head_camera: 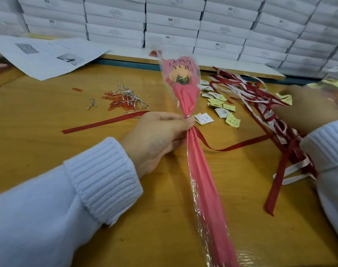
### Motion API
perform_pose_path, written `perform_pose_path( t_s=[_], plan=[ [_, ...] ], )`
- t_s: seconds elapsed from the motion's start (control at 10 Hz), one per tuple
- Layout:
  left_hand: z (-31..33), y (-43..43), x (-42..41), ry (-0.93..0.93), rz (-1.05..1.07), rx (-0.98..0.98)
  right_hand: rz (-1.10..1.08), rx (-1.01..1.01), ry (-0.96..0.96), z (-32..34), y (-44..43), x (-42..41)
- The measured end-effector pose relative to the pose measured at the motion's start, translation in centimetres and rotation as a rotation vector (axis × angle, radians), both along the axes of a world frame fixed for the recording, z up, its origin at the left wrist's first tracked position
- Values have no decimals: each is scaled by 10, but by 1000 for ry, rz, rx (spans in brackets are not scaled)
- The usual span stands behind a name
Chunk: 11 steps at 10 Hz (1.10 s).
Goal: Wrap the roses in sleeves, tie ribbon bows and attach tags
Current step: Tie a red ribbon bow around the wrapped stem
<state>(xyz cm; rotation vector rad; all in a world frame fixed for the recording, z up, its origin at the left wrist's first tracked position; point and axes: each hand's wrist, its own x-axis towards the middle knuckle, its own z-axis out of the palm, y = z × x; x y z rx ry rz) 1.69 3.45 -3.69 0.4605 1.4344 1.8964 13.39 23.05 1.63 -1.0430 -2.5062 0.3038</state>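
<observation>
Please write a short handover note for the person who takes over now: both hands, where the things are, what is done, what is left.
Left hand: fingers grip the sleeve at its neck, just below the silver tie.
Right hand: blurred, over the ribbon pile; I cannot tell whether it holds anything.
Things: the rose is in the sleeve. One ribbon crosses at the neck, with both ends flat on the table. Tags lie right of the sleeve.
Done: rose sleeved, neck tied.
Left: tie the bow, attach a tag.
</observation>
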Motion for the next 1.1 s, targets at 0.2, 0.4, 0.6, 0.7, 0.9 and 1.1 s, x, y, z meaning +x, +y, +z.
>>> perform_pose_path(
  t_s=[0.2, 0.4, 0.6, 0.7, 0.9, 1.1],
  plan=[
    [-1, 0, 1, 52, -10, -44, 581, -353, -140, -9, -17, -12],
    [0, -1, 3, 77, -80, -54, 689, -912, -24, -31, -52, -28],
    [-2, -3, 4, 218, -108, -141, 671, -1103, 38, -35, -53, -31],
    [-3, -1, 6, 344, -88, -206, 632, -1148, 96, -35, -51, -31],
    [-5, 0, 5, 743, -24, -417, 578, -1025, 3, -37, -53, -32],
    [-7, -1, -8, 1073, -51, -648, 569, -797, -137, -35, -51, -30]
  ],
)
